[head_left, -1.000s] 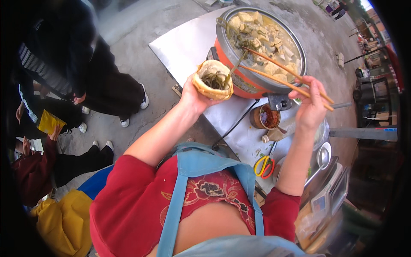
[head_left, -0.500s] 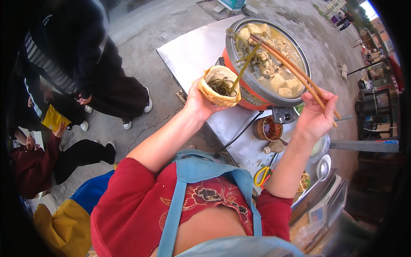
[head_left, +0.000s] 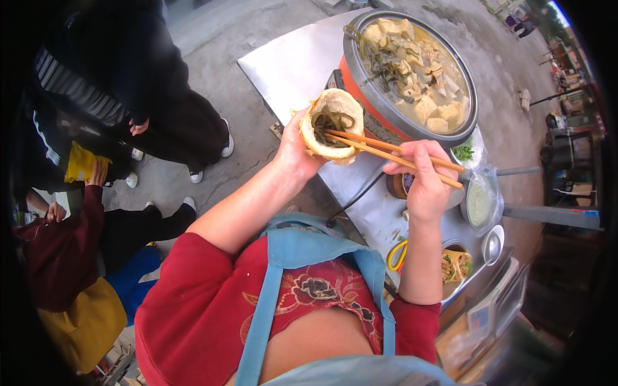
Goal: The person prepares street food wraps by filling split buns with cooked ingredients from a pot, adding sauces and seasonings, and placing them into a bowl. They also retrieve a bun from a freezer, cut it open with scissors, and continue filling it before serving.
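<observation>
My left hand point(head_left: 301, 149) is wrapped round a hollow, round flatbread point(head_left: 335, 106), its opening turned up. Dark green seaweed strips point(head_left: 331, 123) lie inside the bread. Between the fingers of my right hand point(head_left: 426, 177) is a pair of wooden chopsticks point(head_left: 380, 149), whose tips reach into the bread and touch the seaweed. Just beyond both hands stands an orange electric pot point(head_left: 364, 103) with a grey rim, filled with broth, tofu chunks point(head_left: 425, 108) and more seaweed point(head_left: 386, 72) along its left side.
The pot stands on a white table point(head_left: 290, 64). Near my right arm are a brown sauce container point(head_left: 397, 185), yellow-handled scissors point(head_left: 397, 255), a bowl under plastic point(head_left: 477, 204), chopped greens point(head_left: 463, 152) and a ladle point(head_left: 493, 246). People in dark clothes point(head_left: 187, 122) stand at the left.
My right hand has brought the chopsticks from above the pot down and left into the bread. The long seaweed strip that hung between pot and bread is now inside the bread.
</observation>
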Demonstrator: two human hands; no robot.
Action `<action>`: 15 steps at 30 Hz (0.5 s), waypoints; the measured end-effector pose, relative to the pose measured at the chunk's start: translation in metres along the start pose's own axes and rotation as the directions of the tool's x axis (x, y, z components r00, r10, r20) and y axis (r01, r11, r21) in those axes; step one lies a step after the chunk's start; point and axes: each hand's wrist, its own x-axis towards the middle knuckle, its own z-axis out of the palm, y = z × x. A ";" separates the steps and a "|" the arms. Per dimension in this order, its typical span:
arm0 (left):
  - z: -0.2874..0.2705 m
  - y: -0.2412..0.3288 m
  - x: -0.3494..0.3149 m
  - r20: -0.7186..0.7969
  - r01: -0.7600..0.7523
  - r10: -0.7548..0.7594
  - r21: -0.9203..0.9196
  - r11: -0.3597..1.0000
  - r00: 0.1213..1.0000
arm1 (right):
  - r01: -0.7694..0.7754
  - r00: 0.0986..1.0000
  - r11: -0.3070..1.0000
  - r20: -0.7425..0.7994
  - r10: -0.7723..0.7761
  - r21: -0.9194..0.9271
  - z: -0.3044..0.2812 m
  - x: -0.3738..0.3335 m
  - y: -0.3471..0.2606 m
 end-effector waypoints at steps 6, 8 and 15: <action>0.002 -0.002 -0.002 -0.042 0.026 -0.025 0.020 0.999 0.999 | 0.096 0.994 0.976 0.074 -0.083 -0.196 -0.003 -0.003 -0.047; 0.004 -0.001 -0.002 -0.018 0.023 -0.023 -0.007 1.000 1.000 | 0.150 0.989 0.971 0.030 -0.146 -0.187 -0.003 -0.006 -0.055; 0.008 -0.009 -0.006 -0.024 0.053 -0.052 0.028 0.998 0.998 | -0.007 0.999 0.979 -0.032 0.000 -0.204 0.002 -0.017 -0.037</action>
